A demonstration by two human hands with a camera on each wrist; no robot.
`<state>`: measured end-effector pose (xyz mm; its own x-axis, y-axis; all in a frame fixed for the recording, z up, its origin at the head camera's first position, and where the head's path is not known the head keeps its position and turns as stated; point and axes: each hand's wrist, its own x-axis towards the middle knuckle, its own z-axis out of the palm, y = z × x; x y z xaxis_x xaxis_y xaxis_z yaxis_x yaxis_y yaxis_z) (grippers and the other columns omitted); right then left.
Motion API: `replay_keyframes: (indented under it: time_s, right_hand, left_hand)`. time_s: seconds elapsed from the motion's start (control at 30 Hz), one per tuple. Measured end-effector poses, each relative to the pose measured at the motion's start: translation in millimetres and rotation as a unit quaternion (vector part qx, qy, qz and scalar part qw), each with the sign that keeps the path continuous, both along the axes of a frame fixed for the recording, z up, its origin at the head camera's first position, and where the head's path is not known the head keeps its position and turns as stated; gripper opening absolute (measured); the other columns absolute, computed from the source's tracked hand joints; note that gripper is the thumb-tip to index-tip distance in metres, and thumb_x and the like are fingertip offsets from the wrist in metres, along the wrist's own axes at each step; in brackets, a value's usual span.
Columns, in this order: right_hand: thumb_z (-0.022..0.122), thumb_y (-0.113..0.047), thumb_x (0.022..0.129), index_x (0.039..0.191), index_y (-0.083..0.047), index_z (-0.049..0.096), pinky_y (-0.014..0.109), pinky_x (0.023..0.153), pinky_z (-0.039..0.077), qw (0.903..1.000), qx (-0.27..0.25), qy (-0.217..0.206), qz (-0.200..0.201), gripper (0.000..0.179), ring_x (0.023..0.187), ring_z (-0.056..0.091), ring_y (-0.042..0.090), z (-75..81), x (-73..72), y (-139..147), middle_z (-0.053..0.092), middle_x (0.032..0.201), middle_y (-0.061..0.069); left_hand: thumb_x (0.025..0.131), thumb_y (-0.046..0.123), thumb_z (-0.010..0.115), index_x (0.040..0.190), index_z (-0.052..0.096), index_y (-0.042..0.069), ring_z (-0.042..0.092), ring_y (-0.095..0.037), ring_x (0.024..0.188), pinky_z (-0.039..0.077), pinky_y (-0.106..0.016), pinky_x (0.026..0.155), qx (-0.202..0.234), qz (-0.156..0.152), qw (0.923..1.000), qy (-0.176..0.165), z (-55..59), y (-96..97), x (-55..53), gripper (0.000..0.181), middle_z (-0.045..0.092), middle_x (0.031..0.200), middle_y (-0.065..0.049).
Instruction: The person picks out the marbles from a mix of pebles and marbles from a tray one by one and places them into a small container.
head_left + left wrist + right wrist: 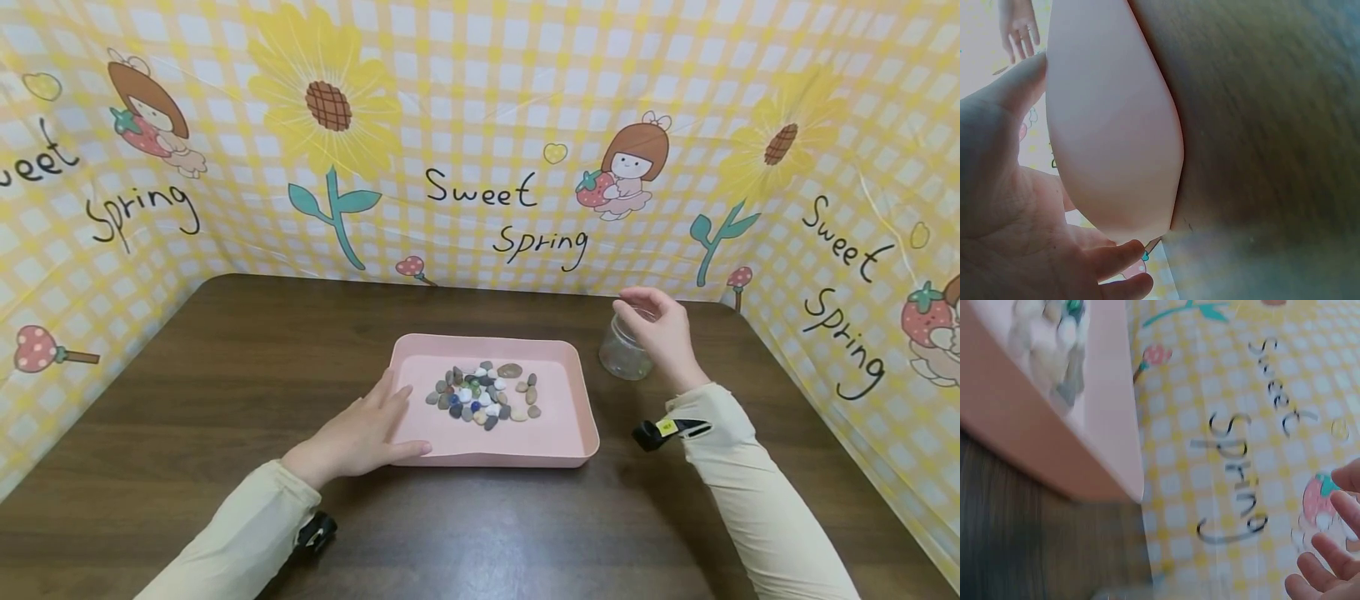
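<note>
A pink rectangular tray [570, 433] stands on the table with a heap of pebbles and glass beads [487, 396] in it. My left hand [356, 437] lies at its front left corner, thumb over the front rim and fingers spread along the left side. In the left wrist view the tray's outer wall [1113, 119] fills the middle, beside the palm. A clear glass jar [622, 354] stands right of the tray. My right hand [663, 337] is over the jar's mouth, fingers loosely bent; in the right wrist view the fingers [1335, 556] hold nothing visible.
The dark wooden table [300, 325] runs back to a yellow checked cloth [465, 100] hung behind and at both sides. Black straps with small devices [318, 533] sit on both wrists.
</note>
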<state>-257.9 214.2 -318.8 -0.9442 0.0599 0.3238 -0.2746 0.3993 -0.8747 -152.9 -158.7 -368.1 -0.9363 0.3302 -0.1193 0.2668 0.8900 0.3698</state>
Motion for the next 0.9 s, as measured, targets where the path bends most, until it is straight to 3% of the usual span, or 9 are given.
replay_keyframes:
  time_s: [0.17,0.3,0.57,0.9]
  right_hand:
    - [0.064,-0.023,0.089,0.115,0.003,0.058,0.016,0.096,0.043,0.9983,-0.014,-0.024,0.052,0.037,0.120,0.054,0.013,5.2,4.3,-17.3,0.059,0.123,0.001]
    - [0.063,-0.020,0.090,0.118,0.006,0.055,0.033,0.108,0.038,0.9950,-0.016,-0.043,0.088,0.039,0.134,0.042,0.021,9.0,6.1,-30.4,0.051,0.137,0.016]
    - [0.062,-0.014,0.089,0.117,0.006,0.055,0.039,0.111,0.034,0.9842,-0.037,-0.063,0.161,0.035,0.137,0.039,0.023,5.5,4.6,-53.3,0.047,0.142,0.012]
    - [0.065,-0.013,0.087,0.112,0.003,0.061,0.040,0.110,0.036,0.9688,-0.001,-0.081,0.234,0.029,0.129,0.048,0.025,-2.6,-1.4,-78.4,0.052,0.137,0.012]
  left_hand:
    - [0.082,0.060,0.057,0.144,0.032,0.001,0.027,-0.047,0.137,0.031,-0.060,0.105,0.003,-0.002,1.0000,0.001,-0.1,0.2,0.0,0.089,0.010,0.153,-0.029]
    - [0.082,0.060,0.057,0.144,0.032,0.000,0.027,-0.048,0.136,0.031,-0.060,0.105,0.004,-0.003,1.0000,0.001,0.3,0.8,0.5,0.090,0.010,0.153,-0.029]
    - [0.083,0.060,0.057,0.144,0.032,0.000,0.027,-0.048,0.136,0.031,-0.060,0.105,0.005,-0.005,1.0000,0.003,1.2,0.7,1.0,0.089,0.010,0.153,-0.030]
    - [0.083,0.060,0.056,0.144,0.032,0.000,0.028,-0.046,0.136,0.031,-0.060,0.105,0.006,-0.005,1.0000,0.005,2.3,1.2,2.2,0.089,0.010,0.153,-0.030]
